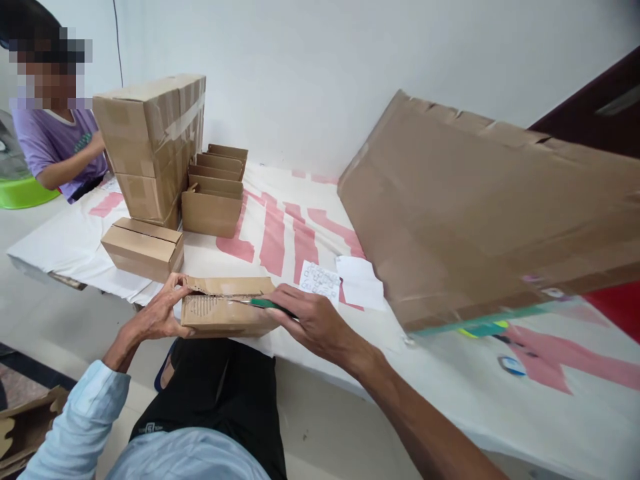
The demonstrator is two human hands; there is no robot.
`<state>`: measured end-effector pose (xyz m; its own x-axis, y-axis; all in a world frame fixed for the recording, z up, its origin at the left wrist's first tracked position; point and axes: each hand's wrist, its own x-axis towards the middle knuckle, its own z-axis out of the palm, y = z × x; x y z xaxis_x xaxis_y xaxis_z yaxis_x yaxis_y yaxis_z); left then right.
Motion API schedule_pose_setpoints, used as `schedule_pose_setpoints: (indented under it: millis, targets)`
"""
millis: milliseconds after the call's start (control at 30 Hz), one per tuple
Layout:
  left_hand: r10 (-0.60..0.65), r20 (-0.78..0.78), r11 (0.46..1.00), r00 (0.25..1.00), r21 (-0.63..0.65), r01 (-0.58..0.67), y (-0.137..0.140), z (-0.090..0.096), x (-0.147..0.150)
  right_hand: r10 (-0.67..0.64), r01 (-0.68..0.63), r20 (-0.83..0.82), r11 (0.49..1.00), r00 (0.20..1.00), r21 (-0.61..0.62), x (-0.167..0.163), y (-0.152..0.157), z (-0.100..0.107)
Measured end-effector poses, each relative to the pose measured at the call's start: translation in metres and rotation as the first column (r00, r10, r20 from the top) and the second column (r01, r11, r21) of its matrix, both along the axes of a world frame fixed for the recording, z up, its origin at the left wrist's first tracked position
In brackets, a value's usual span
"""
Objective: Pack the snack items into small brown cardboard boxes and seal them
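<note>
A small brown cardboard box (pixel 230 321) lies at the table's front edge, its top seam facing up and slightly gapped at the left. My left hand (pixel 167 310) grips the box's left end, fingers on top and thumb at the lower side. In my right hand (pixel 307 313) is a slim green-handled tool (pixel 263 303) with a thin metal tip; its exact kind is unclear. That tip points left along the seam, at or just above the cardboard. Left of it sits another small box (pixel 143 250), its top flaps meeting at a narrow gap.
Tall taped cartons (pixel 150 143) stand at the back left beside several open-topped boxes (pixel 213 210). A large cardboard sheet (pixel 490 213) leans across the right. Printed papers (pixel 320 279) and a tape roll (pixel 511 365) lie on the cloth. Another person (pixel 60 147) sits at the far left.
</note>
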<state>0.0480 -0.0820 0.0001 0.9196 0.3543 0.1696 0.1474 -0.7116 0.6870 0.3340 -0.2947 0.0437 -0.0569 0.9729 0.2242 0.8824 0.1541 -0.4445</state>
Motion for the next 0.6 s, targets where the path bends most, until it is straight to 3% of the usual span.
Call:
schedule_pose_setpoints:
  millis: [133, 300, 467, 533, 600]
  targets:
    - [0.005, 0.004, 1.000, 1.000, -0.004, -0.005, -0.002, -0.001, 0.000, 0.085, -0.050, 0.311, 0.992, 0.947, -0.120, -0.011, 0.042, 0.020]
    - [0.003, -0.012, 1.000, 1.000, 0.013, -0.002, -0.001, 0.000, 0.001, 0.095, 0.017, 0.466, 0.973, 0.880, -0.231, -0.020, 0.064, 0.031]
    - [0.006, -0.025, 1.000, 1.000, 0.013, -0.006, 0.001, 0.000, 0.002, -0.010, 0.158, 0.565, 0.964, 0.825, -0.214, 0.025, 0.026, 0.038]
    - [0.009, -0.030, 1.000, 1.000, 0.006, -0.009, 0.001, 0.000, 0.002, -0.102, 0.196, 0.524, 0.972, 0.846, -0.127, 0.055, -0.002, 0.026]
    - [0.010, -0.040, 1.000, 0.999, 0.006, -0.010, 0.001, 0.000, 0.003, -0.216, 0.227, 0.370, 0.974, 0.904, 0.014, 0.076, -0.027, 0.004]
